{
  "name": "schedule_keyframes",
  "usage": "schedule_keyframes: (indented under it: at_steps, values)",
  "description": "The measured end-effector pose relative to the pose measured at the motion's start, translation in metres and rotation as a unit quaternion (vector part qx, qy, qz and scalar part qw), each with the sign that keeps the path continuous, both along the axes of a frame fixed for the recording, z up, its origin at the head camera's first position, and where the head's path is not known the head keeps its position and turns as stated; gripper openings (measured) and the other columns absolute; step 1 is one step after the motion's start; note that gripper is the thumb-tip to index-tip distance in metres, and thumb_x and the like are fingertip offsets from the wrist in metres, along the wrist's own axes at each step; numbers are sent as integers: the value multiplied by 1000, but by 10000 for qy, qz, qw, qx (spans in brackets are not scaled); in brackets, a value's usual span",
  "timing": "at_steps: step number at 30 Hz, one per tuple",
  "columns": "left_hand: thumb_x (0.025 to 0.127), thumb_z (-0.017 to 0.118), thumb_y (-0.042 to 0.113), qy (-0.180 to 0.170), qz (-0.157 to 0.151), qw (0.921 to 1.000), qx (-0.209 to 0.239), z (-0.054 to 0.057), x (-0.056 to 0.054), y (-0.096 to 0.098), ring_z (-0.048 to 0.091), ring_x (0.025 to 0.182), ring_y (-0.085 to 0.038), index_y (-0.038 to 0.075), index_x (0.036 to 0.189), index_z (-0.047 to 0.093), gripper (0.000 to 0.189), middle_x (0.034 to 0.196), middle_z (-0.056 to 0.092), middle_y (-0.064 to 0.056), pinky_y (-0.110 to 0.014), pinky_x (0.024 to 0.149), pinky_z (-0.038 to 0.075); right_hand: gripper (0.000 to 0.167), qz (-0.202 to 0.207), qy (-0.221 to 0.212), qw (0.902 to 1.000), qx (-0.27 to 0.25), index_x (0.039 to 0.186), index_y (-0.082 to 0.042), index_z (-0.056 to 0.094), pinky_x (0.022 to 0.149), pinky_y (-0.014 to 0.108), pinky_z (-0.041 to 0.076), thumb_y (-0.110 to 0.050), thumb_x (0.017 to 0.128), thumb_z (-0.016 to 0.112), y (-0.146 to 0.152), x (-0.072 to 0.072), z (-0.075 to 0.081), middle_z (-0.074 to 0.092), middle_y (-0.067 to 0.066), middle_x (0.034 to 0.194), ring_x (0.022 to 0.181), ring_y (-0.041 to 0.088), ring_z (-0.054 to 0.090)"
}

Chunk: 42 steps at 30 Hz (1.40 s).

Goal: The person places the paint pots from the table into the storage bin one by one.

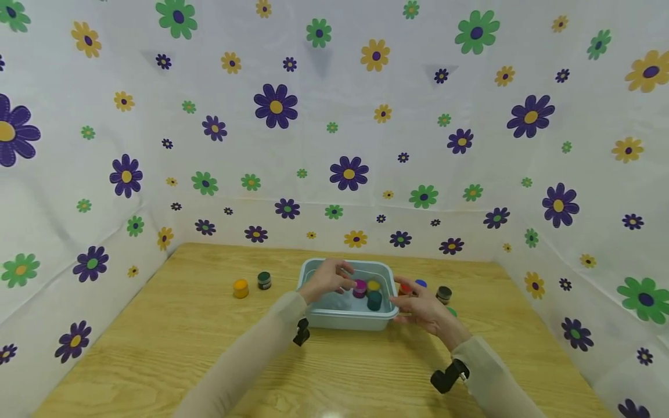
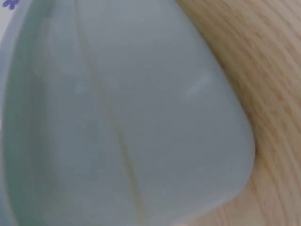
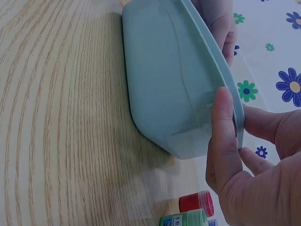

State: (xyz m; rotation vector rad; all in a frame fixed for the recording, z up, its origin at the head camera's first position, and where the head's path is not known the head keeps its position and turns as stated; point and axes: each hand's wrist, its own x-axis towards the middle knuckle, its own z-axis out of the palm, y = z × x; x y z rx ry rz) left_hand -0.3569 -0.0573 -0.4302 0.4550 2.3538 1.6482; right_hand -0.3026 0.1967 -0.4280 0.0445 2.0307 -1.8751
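Note:
A light blue plastic bin (image 1: 345, 321) stands on the wooden table, with a magenta-lidded paint jar (image 1: 359, 289), a yellow-lidded jar (image 1: 373, 286) and a dark teal jar (image 1: 374, 301) inside. My left hand (image 1: 329, 277) hangs over the bin's left half. Its fingers are loosely bent, with the fingertips close beside the magenta jar; whether they touch it is unclear. At the bin's right end, my right hand (image 1: 424, 307) pinches the rim, as the right wrist view shows, with fingers (image 3: 223, 136) against the outer wall. The left wrist view holds only the bin's outer side (image 2: 155, 103).
Left of the bin sit an orange paint jar (image 1: 240, 288) and a dark green one (image 1: 264, 280). Beyond my right hand are a red jar (image 3: 195, 203), a green jar (image 3: 186, 218), a blue lid (image 1: 420, 283) and a black jar (image 1: 443, 294). Flowered white cloth surrounds the table.

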Motion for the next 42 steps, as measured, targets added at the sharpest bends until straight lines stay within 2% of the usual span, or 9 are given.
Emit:
schedule_keyframes:
  at_steps: [4, 7, 11, 14, 21, 27, 30, 34, 42]
  values:
    - [93, 68, 16, 102, -110, 9999, 21, 5, -2, -10, 66, 94, -43, -1, 112, 66, 26, 104, 69, -24, -43, 79, 61, 68, 10, 7, 10000, -12, 154, -17, 29, 76, 33, 61, -9, 95, 63, 2, 1, 1, 35, 22, 143, 98, 24, 64]
    - [94, 67, 21, 186, -15, 9998, 89, 9, -7, -19, 67, 80, -34, 2, 104, 69, 22, 101, 68, -28, -36, 70, 60, 69, 17, -5, 10000, -39, 154, -17, 29, 79, 35, 61, -10, 95, 64, 3, 0, 1, 35, 22, 144, 99, 25, 64]
    - [94, 67, 27, 274, 128, 9994, 151, 11, -12, -32, 59, 65, -21, 0, 99, 70, 27, 81, 67, -18, -25, 53, 51, 69, 6, -22, 10000, -41, 153, -18, 30, 79, 35, 61, -10, 94, 65, 1, 0, 0, 36, 22, 143, 99, 25, 64]
    - [93, 68, 29, 285, 210, 9993, 123, 12, -13, -42, 52, 61, -18, -1, 101, 70, 31, 72, 62, -8, -24, 50, 44, 69, 20, -42, 10000, -44, 153, -17, 30, 78, 34, 61, -9, 94, 64, 1, 0, 0, 33, 22, 145, 99, 25, 63]
    - [91, 70, 28, 334, -50, 9993, -146, 14, -14, -69, 50, 61, -16, 5, 99, 72, 24, 84, 63, -21, -24, 52, 43, 70, -13, -83, 10000, -37, 154, -17, 29, 75, 32, 61, -9, 94, 64, 1, 1, 1, 35, 22, 143, 98, 25, 64]
    - [91, 71, 31, 318, -3, 9991, -269, 13, -16, -91, 53, 65, -17, 9, 105, 72, 26, 87, 67, -12, -22, 53, 43, 70, 34, -73, 10000, -35, 154, -16, 28, 77, 33, 61, -10, 95, 64, 0, 0, 2, 32, 22, 144, 97, 24, 63]
    - [91, 70, 31, 386, 2, 9988, -309, 12, -16, -101, 58, 72, -26, 9, 106, 72, 27, 88, 68, -8, -22, 55, 45, 70, 35, -85, 9999, -54, 154, -17, 28, 76, 32, 61, -9, 95, 63, 0, 0, 1, 32, 22, 145, 97, 24, 64]
    - [91, 70, 30, 477, -155, 9981, -355, 11, -13, -114, 61, 82, -33, 6, 113, 70, 33, 95, 71, -7, -26, 60, 49, 69, 9, -100, 9999, -98, 154, -17, 28, 73, 31, 61, -7, 95, 63, 0, 0, 1, 31, 22, 146, 97, 24, 64]
    - [92, 69, 28, 396, -238, 9982, -386, 7, -16, -138, 63, 87, -24, 3, 121, 66, 39, 108, 70, -16, -42, 77, 57, 70, 11, -79, 10000, -58, 154, -17, 29, 72, 30, 61, -9, 94, 65, 1, 1, 2, 36, 21, 140, 96, 24, 65]
